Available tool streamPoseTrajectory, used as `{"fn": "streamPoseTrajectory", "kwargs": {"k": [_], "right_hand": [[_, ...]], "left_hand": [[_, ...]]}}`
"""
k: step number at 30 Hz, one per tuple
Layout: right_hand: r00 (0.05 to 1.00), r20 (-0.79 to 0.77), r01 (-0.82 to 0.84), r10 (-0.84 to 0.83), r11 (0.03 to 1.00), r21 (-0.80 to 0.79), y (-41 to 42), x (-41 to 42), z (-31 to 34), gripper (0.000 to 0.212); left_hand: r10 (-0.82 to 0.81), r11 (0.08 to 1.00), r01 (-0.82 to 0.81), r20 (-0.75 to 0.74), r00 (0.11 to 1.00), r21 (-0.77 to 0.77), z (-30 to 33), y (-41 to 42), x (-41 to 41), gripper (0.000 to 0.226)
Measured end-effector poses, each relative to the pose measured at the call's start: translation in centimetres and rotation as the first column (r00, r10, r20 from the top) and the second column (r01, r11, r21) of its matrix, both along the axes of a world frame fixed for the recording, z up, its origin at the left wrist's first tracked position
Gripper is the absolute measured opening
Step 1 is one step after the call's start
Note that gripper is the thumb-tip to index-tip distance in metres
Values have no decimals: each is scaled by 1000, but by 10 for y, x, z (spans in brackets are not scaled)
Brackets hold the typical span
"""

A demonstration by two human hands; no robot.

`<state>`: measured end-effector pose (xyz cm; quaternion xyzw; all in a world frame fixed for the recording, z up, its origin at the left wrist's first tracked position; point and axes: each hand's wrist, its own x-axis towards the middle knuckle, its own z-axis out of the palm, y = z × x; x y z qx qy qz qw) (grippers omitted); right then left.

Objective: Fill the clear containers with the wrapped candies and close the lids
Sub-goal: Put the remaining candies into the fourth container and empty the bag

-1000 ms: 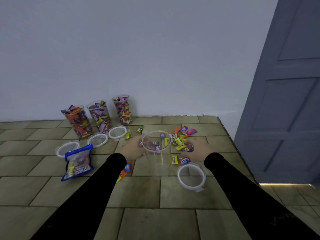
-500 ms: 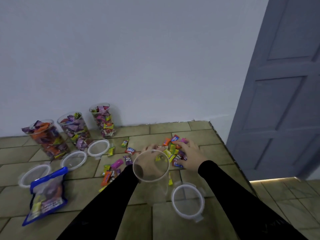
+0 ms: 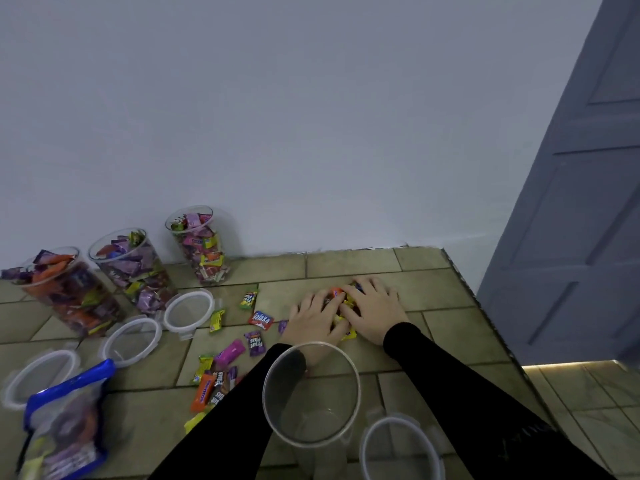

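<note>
Left hand [image 3: 317, 322] and right hand [image 3: 372, 308] cupped over candy pile [image 3: 341, 299], mostly hidden; actual grasp unclear. Empty container [image 3: 311, 393] base cut off.

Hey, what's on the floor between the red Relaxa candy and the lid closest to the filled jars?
In the head view, one yellow-green wrapped candy lies between the red Relaxa candy and that lid, close beside the lid's rim.

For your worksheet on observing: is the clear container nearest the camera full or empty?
Empty: the nearest container shows only its bare bottom, no candies.
</note>
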<state>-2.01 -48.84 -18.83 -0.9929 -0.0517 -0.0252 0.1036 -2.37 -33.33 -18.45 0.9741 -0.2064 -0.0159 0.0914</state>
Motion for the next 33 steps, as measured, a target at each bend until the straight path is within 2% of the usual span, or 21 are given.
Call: {"fn": "streamPoseTrajectory", "kwargs": {"k": [2,5,8,12,14,16,18,21,29,31,33], "right_hand": [[996,89,24,-26,999,23,3,4,-4,70],[961,273,10,-38,995,100,6,8,-10,49],[914,401,7,-59,992,128,8,11,-14,43],[925,367,53,-103,988,145,10,8,-3,36],[948,260,125,-184,966,228,8,7,1,36],[960,107,201,-257,906,371,7,7,9,41],[954,-9,250,-299,781,573,8,9,13,39],[948,-58,245,-312,601,761,16,9,16,37],[948,7,129,-317,405,905,45,-1,52,35],[947,9,115,-322,365,924,49,-5,63,39],[944,25,79,-329,298,951,52,-11,76,46]], "left_hand": [[2,1000,0,59,998,-22,-2,3,3,74],[14,993,-5,73,997,-119,-4,4,9,52],[34,983,-22,68,997,-181,-1,3,14,36],[49,984,-46,13,999,-171,7,0,16,24],[41,978,-42,-8,999,-203,11,2,17,22],[31,966,-41,-43,999,-254,14,7,16,21],[31,954,-47,-58,998,-297,14,12,17,18],[74,918,-99,-80,994,-384,19,18,16,16],[157,841,-149,-29,987,-520,36,30,8,17],[213,796,-208,-59,975,-569,41,33,7,16],[262,708,-262,-101,960,-656,48,37,5,13]]}}
